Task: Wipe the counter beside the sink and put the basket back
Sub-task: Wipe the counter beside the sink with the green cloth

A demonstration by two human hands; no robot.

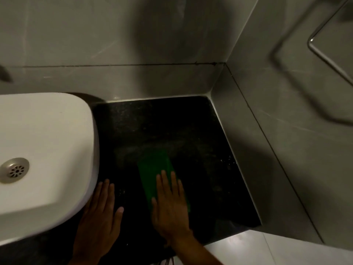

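Head view, looking steeply down into a dim corner. I note a counter of black polished stone, finely speckled, with a pale smear across its middle and small bright droplets near its right edge. It runs back to grey tiled walls, smooth and faintly veined, with dark grout lines meeting at the corner.

On the left sits the sink, a white glossy basin with thick rounded corners, raised above the stone. Its round metal drain, pierced with a ring of slots, lies at the far left. A bent chrome rail is fixed to the right-hand wall and throws a soft shadow on the tile.

My right hand lies flat, palm down, fingers straight and close together, pressing on a green cloth. That cloth is a flat, long rectangle of matte fabric, lying lengthwise away from me on the near half of the counter; its far end is blurred. My hand covers its near end without curling round it.

My left hand is also spread flat on the bare stone, holding nothing, its outer edge just beside the sink's rounded front corner; whether it touches the basin I cannot tell.

White glossy floor tile shows below the counter's front edge at lower right.
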